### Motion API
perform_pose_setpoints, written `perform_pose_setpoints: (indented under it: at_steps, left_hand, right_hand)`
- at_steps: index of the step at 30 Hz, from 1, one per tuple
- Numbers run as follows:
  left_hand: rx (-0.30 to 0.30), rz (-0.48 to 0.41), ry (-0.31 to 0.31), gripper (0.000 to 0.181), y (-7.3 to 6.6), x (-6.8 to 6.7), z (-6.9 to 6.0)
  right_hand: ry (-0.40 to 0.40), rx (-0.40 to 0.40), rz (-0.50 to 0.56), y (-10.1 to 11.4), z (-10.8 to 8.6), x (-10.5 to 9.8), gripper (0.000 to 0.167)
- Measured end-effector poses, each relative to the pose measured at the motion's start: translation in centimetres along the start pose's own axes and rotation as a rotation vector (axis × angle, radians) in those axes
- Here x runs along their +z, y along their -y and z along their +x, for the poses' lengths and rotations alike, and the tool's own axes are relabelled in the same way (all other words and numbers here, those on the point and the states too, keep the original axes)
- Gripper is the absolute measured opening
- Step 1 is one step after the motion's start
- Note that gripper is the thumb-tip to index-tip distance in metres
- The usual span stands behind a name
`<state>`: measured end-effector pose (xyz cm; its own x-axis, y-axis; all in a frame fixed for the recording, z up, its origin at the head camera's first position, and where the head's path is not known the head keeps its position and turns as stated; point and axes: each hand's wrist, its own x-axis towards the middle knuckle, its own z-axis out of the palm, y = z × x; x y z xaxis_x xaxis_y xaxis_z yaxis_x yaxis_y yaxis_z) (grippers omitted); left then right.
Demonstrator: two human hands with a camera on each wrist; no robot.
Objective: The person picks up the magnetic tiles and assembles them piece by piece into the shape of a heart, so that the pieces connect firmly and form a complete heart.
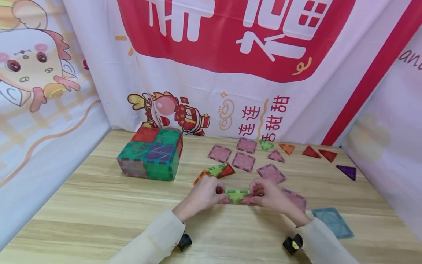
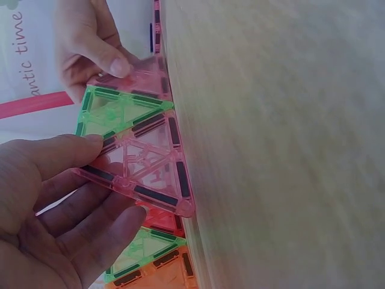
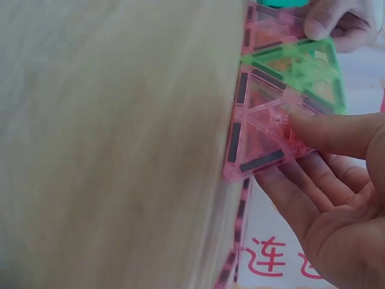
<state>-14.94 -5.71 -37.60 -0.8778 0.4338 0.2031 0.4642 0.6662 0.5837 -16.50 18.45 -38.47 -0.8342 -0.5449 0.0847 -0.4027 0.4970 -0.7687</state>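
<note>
Three triangular magnetic tiles stand joined edge to edge, a green triangle between a left pink triangle and a right pink triangle. My left hand pinches the left pink triangle between thumb and fingers, with the thumb tip near the green edge. On the other end, my right hand pinches the right pink triangle. The row's lower edge appears to rest on the wooden table. Just behind my left hand is another row of an orange triangle, a green triangle and a red triangle.
A box-shaped build of green, red and purple tiles stands at the back left. Several pink squares lie behind my hands. Loose red triangles and a purple triangle lie back right. A blue square lies beside my right forearm.
</note>
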Motion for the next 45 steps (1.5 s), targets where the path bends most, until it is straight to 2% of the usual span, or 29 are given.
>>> perform_pose_setpoints:
  at_steps: [5,10,16,21,25,27,32,36,42,45]
  left_hand:
    - [0.004,-0.007,-0.007,0.012,0.1,0.0,-0.2]
    - [0.031,-0.035,-0.011,0.013,0.5,-0.2,-0.6]
    - [0.015,-0.01,0.005,0.017,1.0,-1.0,-1.3]
    - [-0.015,0.025,-0.016,0.01,2.1,-2.1,-2.8]
    - [-0.044,0.025,-0.033,0.01,3.3,-3.3,-4.5]
    - [-0.062,0.02,-0.03,0.012,3.9,-4.1,-5.4]
    - [-0.098,0.038,-0.04,0.011,5.4,-6.2,-8.0]
    - [-0.151,0.057,-0.048,0.006,6.4,-7.8,-10.0]
    - [-0.226,0.087,-0.088,0.004,8.2,-10.1,-13.0]
    - [-0.261,0.076,-0.109,0.005,9.2,-11.1,-14.4]
  right_hand:
    - [-0.01,0.021,-0.008,-0.1,0.2,0.6,0.017]
    - [-0.007,-0.006,-0.007,-0.2,0.2,0.7,0.015]
    - [-0.017,0.009,-0.028,-0.5,-0.4,-0.3,0.015]
    - [-0.079,0.042,-0.07,-1.3,-1.1,-1.9,0.013]
    - [-0.121,0.083,-0.115,-2.5,-1.6,-3.3,0.014]
    - [-0.132,0.132,-0.158,-3.1,-1.9,-4.1,0.013]
    - [-0.15,0.247,-0.206,-5.3,-2.8,-7.3,0.015]
    - [-0.228,0.211,-0.266,-8.0,-3.7,-11.1,0.018]
    - [-0.282,0.319,-0.42,-12.4,-5.5,-17.8,0.031]
    - [-0.3,0.338,-0.42,-14.8,-6.7,-20.3,0.034]
